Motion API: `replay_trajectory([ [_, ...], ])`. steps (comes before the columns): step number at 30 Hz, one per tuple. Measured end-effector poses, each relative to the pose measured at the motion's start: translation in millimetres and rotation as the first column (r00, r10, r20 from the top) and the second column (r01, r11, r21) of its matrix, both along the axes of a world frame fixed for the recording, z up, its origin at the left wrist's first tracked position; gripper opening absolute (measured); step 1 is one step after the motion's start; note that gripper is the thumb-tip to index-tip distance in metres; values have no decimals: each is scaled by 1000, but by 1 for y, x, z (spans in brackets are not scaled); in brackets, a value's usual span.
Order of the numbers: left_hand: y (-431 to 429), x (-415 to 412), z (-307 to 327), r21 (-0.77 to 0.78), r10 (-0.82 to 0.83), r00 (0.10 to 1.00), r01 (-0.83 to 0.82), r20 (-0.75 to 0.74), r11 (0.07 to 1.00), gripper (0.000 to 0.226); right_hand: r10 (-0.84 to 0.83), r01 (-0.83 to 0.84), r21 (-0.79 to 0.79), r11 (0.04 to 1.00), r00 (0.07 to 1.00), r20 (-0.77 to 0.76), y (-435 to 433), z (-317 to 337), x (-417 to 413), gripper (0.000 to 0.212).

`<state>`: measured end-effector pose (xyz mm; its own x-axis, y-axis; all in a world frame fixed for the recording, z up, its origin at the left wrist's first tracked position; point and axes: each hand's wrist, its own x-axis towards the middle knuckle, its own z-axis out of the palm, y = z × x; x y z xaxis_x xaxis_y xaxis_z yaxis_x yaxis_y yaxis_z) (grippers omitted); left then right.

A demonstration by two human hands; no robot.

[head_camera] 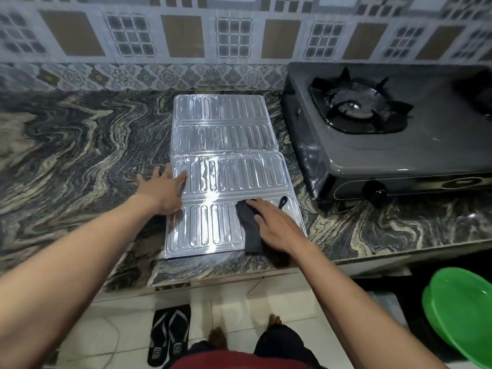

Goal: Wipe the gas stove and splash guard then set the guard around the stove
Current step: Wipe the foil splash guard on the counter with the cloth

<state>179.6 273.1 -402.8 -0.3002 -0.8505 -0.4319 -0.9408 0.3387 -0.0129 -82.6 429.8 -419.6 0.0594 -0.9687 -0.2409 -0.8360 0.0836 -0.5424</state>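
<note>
Head view: left hand (163,191) flat on splash guard (226,134); right hand (278,226), seemingly flat-fingered, presses black cloth (248,222); green basin (463,315) well apart.

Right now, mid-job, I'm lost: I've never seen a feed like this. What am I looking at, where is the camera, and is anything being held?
There is no machine here. These are a person's two bare hands, seen by one wide-angle camera worn on the head, looking forward and down. On the marbled countertop a silver splash guard lies unfolded flat, with a dark gas stove to its right. The left hand rests with straight fingers on the guard's left edge. The right hand presses a dark cloth flat on the guard's near panel. Its fingers lie over the cloth, not in a closed grip. A green basin and a pair of sandals are lower down, by the floor.
</note>
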Motion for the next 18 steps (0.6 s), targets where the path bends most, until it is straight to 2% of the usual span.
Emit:
replay_trajectory([
  [4, 49, -52, 2, -228, -147, 973, 105, -177, 968, 56, -21, 21, 30, 999, 1000, -18, -12, 14, -10, 69],
  [7, 83, -87, 0, -218, -143, 954, 86, -264, 972, 46, -15, 21, 102, 995, 998, -59, -26, 15, -11, 82],
  [9, 97, -96, -3, -148, -43, 955, -1, -293, 989, 41, -22, 29, 123, 992, 998, -57, -33, 15, -11, 69],
  [11, 107, -96, -5, -125, 35, 942, -81, -333, 989, 40, -20, 24, 83, 996, 999, -50, -38, 17, -9, 40],
  [14, 117, -94, -6, -96, 82, 918, -128, -387, 987, 45, 30, -29, 37, 999, 999, -23, -39, 19, -10, 24],
  [16, 122, -94, -3, -2, 174, 819, -209, -547, 978, 45, -16, 13, 23, 1000, 991, 134, -37, 24, -14, 11],
  [18, 124, -94, 6, 190, 328, 607, -281, -724, 941, 40, -101, 92, 44, 995, 928, 359, -36, 36, -21, 9],
])
